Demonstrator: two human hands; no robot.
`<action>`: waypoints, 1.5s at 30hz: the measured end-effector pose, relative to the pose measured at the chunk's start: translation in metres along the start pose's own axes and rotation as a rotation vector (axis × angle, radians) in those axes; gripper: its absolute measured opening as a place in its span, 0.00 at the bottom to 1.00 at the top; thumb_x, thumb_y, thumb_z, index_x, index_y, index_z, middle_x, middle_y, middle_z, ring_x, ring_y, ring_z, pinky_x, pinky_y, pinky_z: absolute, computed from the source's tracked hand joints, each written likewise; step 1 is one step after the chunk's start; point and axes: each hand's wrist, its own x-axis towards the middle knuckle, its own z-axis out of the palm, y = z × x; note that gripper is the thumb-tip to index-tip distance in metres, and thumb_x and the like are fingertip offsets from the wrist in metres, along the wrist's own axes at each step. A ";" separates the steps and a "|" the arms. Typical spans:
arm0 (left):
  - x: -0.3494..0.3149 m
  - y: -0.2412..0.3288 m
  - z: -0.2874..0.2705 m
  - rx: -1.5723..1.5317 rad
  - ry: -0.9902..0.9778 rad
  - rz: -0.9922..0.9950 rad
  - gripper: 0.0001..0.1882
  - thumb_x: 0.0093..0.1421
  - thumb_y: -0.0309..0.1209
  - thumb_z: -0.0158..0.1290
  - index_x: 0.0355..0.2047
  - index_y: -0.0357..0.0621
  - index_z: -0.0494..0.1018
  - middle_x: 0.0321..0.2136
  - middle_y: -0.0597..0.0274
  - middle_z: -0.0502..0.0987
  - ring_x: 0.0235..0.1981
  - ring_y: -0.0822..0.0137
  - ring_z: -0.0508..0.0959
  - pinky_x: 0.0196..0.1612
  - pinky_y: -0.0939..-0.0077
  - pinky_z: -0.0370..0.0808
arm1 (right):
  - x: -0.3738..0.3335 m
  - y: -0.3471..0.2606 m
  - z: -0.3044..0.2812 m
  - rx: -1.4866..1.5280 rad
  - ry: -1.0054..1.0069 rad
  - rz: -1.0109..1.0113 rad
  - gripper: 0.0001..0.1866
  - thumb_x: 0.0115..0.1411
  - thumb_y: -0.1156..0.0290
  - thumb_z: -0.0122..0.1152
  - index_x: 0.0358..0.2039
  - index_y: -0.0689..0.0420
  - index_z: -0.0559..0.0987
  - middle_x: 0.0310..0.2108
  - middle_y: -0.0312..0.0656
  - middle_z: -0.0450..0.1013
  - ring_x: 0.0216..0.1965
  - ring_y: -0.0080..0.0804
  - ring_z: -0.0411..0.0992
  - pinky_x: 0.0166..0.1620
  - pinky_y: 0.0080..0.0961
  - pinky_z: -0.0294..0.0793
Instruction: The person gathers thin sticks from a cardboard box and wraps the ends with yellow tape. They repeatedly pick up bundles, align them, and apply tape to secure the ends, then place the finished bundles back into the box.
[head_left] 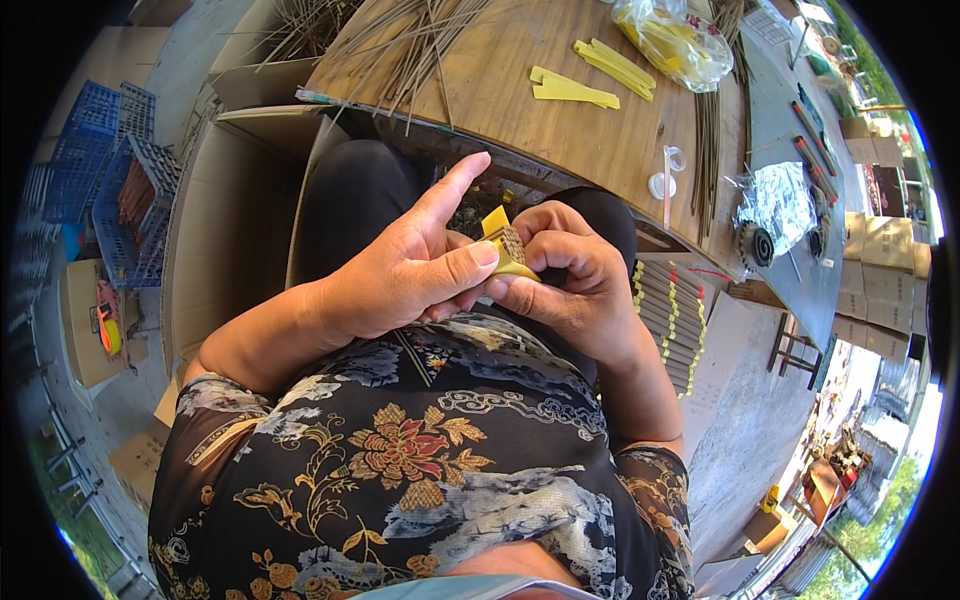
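In front of my lap I hold a bundle of thin brown sticks (511, 243), its cut ends facing up. A yellow strip (495, 218) is wrapped partly around the bundle, one end standing up. My left hand (415, 265) grips the bundle from the left, thumb pressed on the strip and index finger stretched out. On the other side, my right hand (585, 270) is closed with bent fingers, pinching the strip against the bundle. The bundle's lower part is hidden by my hands.
Ahead stands a wooden table (500, 95) with loose brown sticks (425, 45), yellow strips (575, 92) and a clear plastic bag (680, 45). An open cardboard box (225, 235) is at my left. Yellow-banded stick bundles (660, 320) lie at right. Blue crates (85, 150) stand far left.
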 end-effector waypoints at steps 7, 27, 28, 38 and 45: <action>-0.001 -0.004 -0.005 0.002 -0.024 0.021 0.42 0.59 0.38 0.48 0.61 0.40 0.31 0.20 0.64 0.66 0.18 0.81 0.64 0.19 0.89 0.63 | 0.001 0.004 0.006 0.021 0.050 -0.020 0.14 0.44 0.71 0.67 0.17 0.58 0.68 0.26 0.40 0.65 0.31 0.30 0.65 0.32 0.23 0.64; 0.000 -0.004 0.002 0.088 0.069 0.105 0.40 0.61 0.37 0.45 0.60 0.40 0.29 0.18 0.66 0.66 0.17 0.81 0.63 0.19 0.89 0.62 | 0.006 0.008 -0.001 -0.253 0.150 -0.155 0.13 0.41 0.65 0.69 0.24 0.55 0.73 0.36 0.41 0.67 0.41 0.38 0.64 0.45 0.32 0.62; 0.001 -0.005 0.003 0.095 0.093 0.101 0.38 0.61 0.38 0.45 0.60 0.40 0.32 0.18 0.66 0.66 0.16 0.81 0.63 0.18 0.90 0.61 | 0.007 0.009 -0.001 -0.276 0.146 -0.197 0.13 0.42 0.65 0.68 0.23 0.55 0.73 0.35 0.40 0.68 0.39 0.38 0.64 0.43 0.32 0.63; 0.002 -0.013 0.004 0.132 0.109 0.093 0.17 0.63 0.40 0.39 0.38 0.37 0.66 0.19 0.67 0.66 0.15 0.83 0.61 0.18 0.92 0.59 | 0.014 0.011 -0.007 -0.358 0.094 -0.376 0.12 0.44 0.67 0.66 0.20 0.54 0.69 0.27 0.36 0.67 0.31 0.35 0.64 0.38 0.31 0.63; 0.000 -0.006 0.009 0.258 0.087 0.112 0.18 0.64 0.42 0.37 0.37 0.39 0.66 0.19 0.69 0.65 0.16 0.85 0.60 0.18 0.93 0.59 | 0.013 0.019 -0.004 -0.070 0.099 -0.244 0.14 0.43 0.65 0.67 0.20 0.55 0.70 0.27 0.35 0.68 0.33 0.33 0.64 0.38 0.29 0.63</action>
